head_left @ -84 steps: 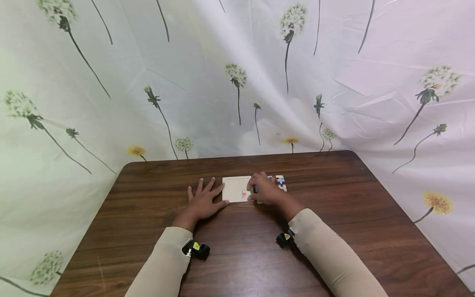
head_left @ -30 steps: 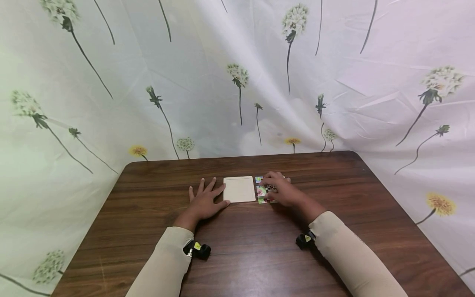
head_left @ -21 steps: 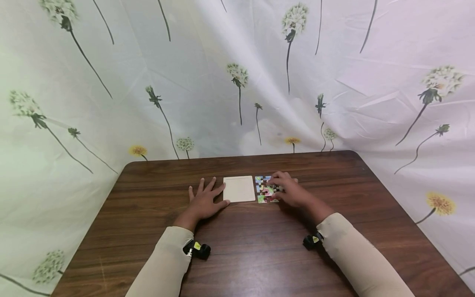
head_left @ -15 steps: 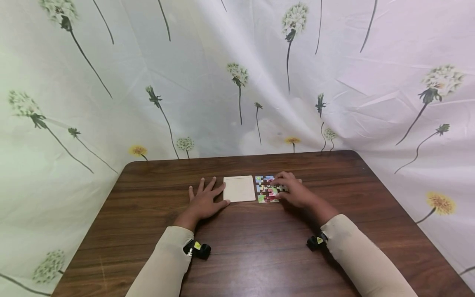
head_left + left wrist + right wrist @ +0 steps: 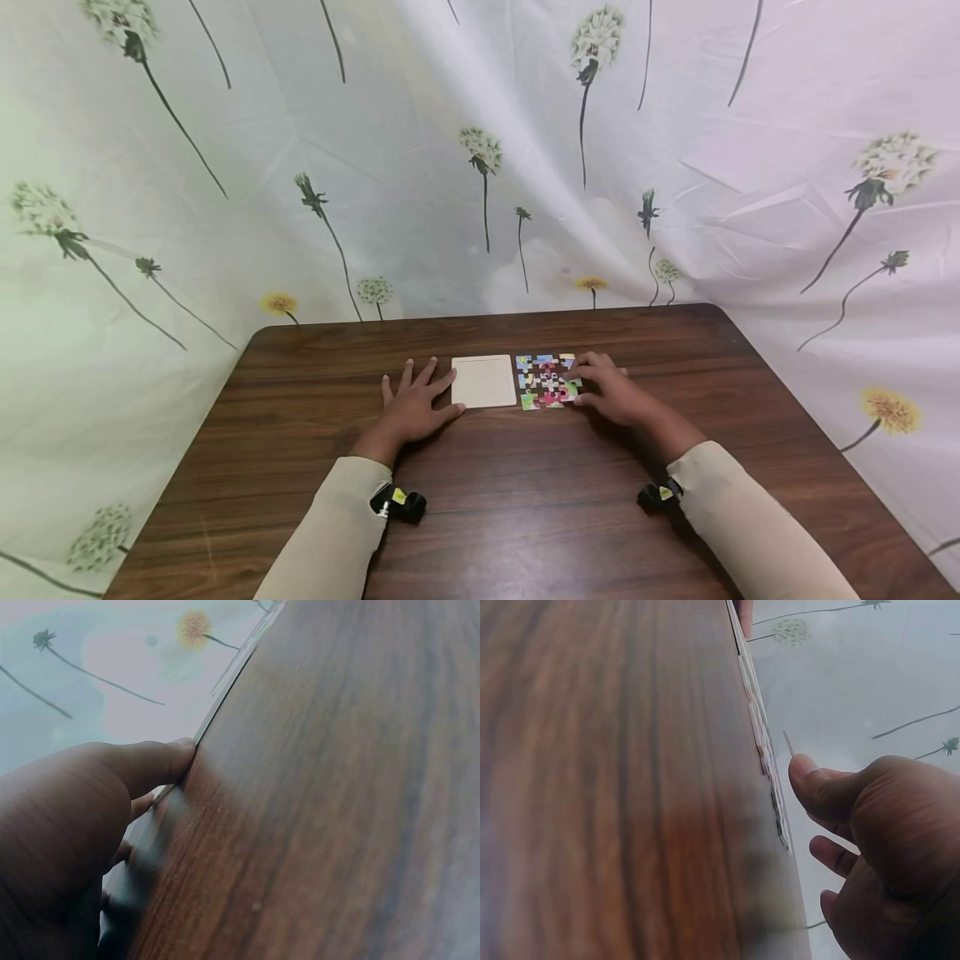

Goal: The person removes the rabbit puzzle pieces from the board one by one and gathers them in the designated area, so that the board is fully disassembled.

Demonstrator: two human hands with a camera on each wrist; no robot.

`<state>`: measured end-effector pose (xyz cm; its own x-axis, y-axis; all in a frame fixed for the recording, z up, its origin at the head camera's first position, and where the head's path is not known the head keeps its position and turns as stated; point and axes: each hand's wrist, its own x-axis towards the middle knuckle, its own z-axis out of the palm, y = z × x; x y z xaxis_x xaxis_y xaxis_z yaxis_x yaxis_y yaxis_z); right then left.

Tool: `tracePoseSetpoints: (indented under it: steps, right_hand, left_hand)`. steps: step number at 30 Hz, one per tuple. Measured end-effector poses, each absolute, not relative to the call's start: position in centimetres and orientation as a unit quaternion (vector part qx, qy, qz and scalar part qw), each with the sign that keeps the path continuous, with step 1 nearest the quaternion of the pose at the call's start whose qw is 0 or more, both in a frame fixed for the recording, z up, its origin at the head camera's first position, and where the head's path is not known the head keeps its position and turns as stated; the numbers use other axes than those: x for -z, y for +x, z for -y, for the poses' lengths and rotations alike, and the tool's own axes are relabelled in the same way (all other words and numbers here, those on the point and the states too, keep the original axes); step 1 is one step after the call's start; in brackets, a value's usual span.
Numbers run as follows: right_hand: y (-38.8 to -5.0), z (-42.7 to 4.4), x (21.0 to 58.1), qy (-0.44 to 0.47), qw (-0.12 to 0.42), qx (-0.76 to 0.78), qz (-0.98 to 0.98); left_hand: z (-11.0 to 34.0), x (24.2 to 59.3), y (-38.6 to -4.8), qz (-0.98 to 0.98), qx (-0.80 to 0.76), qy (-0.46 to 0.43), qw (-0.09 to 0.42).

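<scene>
In the head view a pale square puzzle board [image 5: 483,382] lies flat on the table. My left hand [image 5: 411,412] rests at its left side, fingers spread, with thumb and index finger touching the board's edge. Right of the board lie several jigsaw pieces [image 5: 531,402] in loose rows, printed in blue, pink and green. My right hand [image 5: 611,392] pinches one greenish puzzle piece [image 5: 572,388] at the right side of these rows. The right wrist view shows this held piece [image 5: 788,742] edge-on at the thumb tip, raised above the tabletop; its far side is hidden.
The brown wood-grain table [image 5: 480,508] has rounded far corners. Behind it hangs a pale curtain [image 5: 420,167] printed with dandelions. A small black camera [image 5: 402,505] sits on the left wrist and another black camera [image 5: 657,497] on the right.
My right hand has carried the pinched piece from over the board's right edge rightward across the rows, uncovering the other pieces. My left hand has stayed at the board.
</scene>
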<state>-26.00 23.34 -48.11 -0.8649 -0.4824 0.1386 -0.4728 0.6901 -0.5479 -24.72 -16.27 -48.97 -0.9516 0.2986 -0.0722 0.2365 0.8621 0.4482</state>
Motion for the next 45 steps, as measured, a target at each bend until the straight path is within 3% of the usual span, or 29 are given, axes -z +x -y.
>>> tracePoseSetpoints:
  steps: [45]
  right_hand:
    - [-25.6,-25.0,48.9,-0.244,0.006,0.291,-0.925]
  left_hand:
    - [16.3,48.7,-24.7,-0.961,-0.228,0.14,0.07]
